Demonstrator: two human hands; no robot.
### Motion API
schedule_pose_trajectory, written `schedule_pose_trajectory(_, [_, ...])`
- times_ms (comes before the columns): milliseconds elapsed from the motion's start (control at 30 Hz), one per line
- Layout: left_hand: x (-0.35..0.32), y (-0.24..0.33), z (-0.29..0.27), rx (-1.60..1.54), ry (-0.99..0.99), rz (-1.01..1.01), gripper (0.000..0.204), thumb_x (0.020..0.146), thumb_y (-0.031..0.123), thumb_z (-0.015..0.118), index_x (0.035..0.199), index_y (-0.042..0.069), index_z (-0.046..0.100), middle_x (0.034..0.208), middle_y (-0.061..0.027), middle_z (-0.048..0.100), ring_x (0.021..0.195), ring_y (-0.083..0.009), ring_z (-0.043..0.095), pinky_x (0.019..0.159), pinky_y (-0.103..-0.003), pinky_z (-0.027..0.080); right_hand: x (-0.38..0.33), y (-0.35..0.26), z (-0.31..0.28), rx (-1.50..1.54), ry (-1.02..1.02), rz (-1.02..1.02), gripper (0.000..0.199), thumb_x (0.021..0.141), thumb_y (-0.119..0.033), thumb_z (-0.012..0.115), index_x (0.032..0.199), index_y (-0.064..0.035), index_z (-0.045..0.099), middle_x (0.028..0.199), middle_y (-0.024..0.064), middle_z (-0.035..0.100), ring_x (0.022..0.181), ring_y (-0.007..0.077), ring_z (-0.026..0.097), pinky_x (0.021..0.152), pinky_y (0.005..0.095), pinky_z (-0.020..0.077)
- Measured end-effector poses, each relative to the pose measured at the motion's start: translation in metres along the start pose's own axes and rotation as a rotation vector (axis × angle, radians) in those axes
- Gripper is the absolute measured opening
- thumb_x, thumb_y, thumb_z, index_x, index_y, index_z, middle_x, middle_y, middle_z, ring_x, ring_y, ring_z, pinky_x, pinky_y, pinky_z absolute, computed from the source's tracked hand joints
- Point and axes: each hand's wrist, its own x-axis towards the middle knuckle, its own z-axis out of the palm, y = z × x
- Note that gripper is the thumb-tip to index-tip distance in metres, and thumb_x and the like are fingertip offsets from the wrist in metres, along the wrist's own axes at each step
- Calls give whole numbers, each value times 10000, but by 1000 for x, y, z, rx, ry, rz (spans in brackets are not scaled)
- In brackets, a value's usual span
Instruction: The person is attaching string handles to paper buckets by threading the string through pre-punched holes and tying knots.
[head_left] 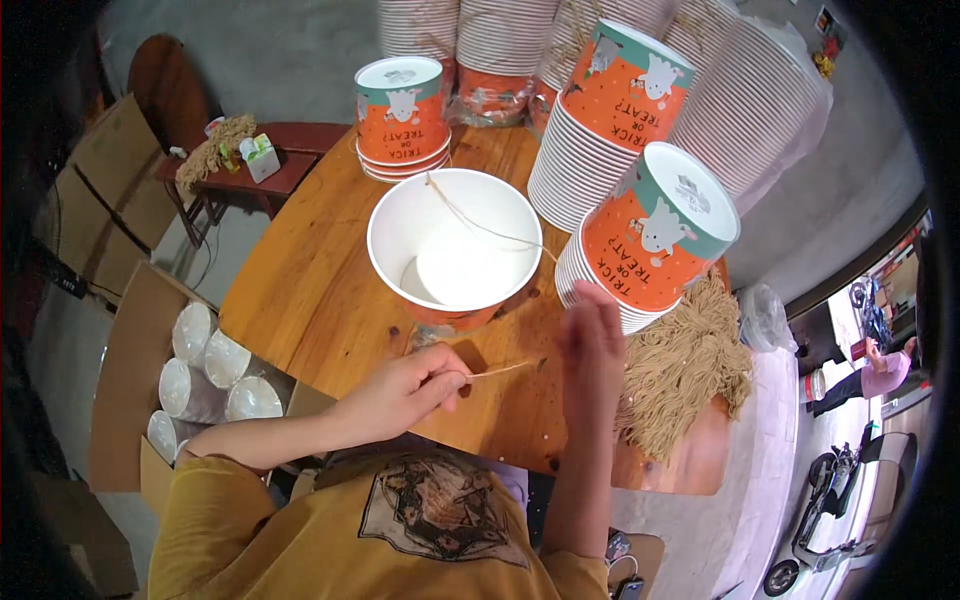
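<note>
My left hand (418,385) pinches a short tan cord (500,371) between thumb and fingers, just in front of a paper bucket (398,225). The bucket stands upright, white inside, with an orange outer wall. Another length of cord (468,220) hangs over its far rim and runs across to the right side. My right hand (592,340) is raised beside the front stack of upside-down orange and green paper buckets (640,245). Motion smears its fingers, so any grip is unclear. A heap of tan cords (690,370) lies right of that hand.
Taller stacks of buckets (605,95) crowd the back of the wooden table (310,270). A short stack (400,125) stands at back left. At lower left, a cardboard box (125,375) holds several wrapped stacks. A red bench (300,140) stands beyond; a person (880,370) is far right.
</note>
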Motion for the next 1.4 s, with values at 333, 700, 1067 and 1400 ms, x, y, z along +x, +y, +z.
schedule_pose_trajectory(333, [9, 29, -6, 908, 298, 691, 186, 802, 112, 652, 947, 38, 561, 892, -86, 540, 789, -252, 590, 659, -363, 501, -58, 6, 32, -286, -328, -26, 273, 897, -43, 639, 1153, 3, 559, 1189, 109, 594, 966, 150, 631, 735, 243, 516])
schedule_pose_trajectory(700, [23, 36, -16, 1035, 540, 886, 269, 770, 56, 689, 1025, 46, 604, 1013, -124, 548, 910, -287, 555, 772, -373, 475, -49, 11, 42, -659, -66, -325, 110, 844, -16, 680, 864, -15, 571, 751, 29, 598, 623, 82, 532, 559, 234, 441])
schedule_pose_trajectory(1067, [32, 40, -25, 838, 409, 650, 157, 832, 53, 650, 975, 23, 593, 903, -127, 548, 859, -326, 537, 745, -411, 447, -31, 32, 49, -701, 63, -430, 126, 824, -10, 679, 871, -29, 564, 745, 57, 597, 591, 133, 553, 557, 271, 471])
schedule_pose_trajectory(1400, [34, 40, -25, 823, 403, 650, 169, 823, 41, 653, 977, 15, 586, 902, -128, 551, 855, -325, 540, 741, -416, 451, -28, 31, 50, -710, 65, -458, 133, 819, -5, 686, 871, -25, 565, 730, 63, 594, 584, 127, 555, 547, 264, 464])
